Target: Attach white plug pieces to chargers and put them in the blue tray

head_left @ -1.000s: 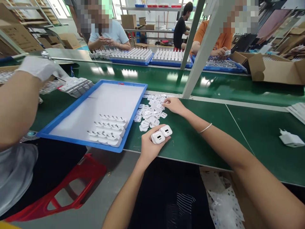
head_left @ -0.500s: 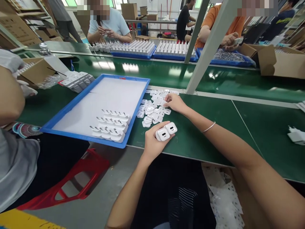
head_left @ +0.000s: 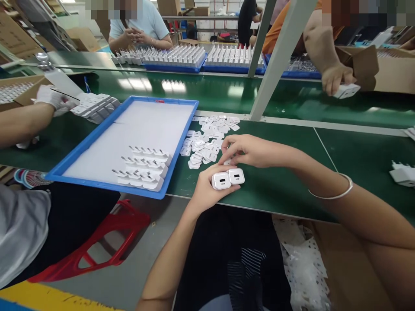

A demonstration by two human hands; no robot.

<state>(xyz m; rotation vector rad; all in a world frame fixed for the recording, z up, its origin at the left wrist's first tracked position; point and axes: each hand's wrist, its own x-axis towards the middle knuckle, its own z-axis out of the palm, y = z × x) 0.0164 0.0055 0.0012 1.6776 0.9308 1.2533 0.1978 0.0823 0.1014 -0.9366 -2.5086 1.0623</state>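
Observation:
My left hand [head_left: 207, 183] is wrapped round white USB chargers [head_left: 221, 180]; two stand side by side, their port faces turned up toward me. Just above them my right hand [head_left: 241, 151] is pinched, with a small white cover plate [head_left: 228, 161] partly showing under the fingers. Behind my hands a loose pile of white cover plates [head_left: 207, 149] lies on the green bench. Left of the pile is a blue-rimmed tray [head_left: 106, 129], where white chargers [head_left: 142, 168] stand in rows with their pins up at its near right corner.
A slanted metal post [head_left: 279, 65] rises behind the pile. Across the green conveyor [head_left: 220, 88], a co-worker's hand [head_left: 337, 80] holds a white block. At left, a co-worker's gloved hand [head_left: 53, 99] is beside stacked white chargers [head_left: 95, 106]. More chargers [head_left: 402, 172] lie at right.
My right hand has come from the pile toward me, to the chargers, with a cover plate in its fingers. Across the conveyor, the co-worker's hand has reached forward with a white block.

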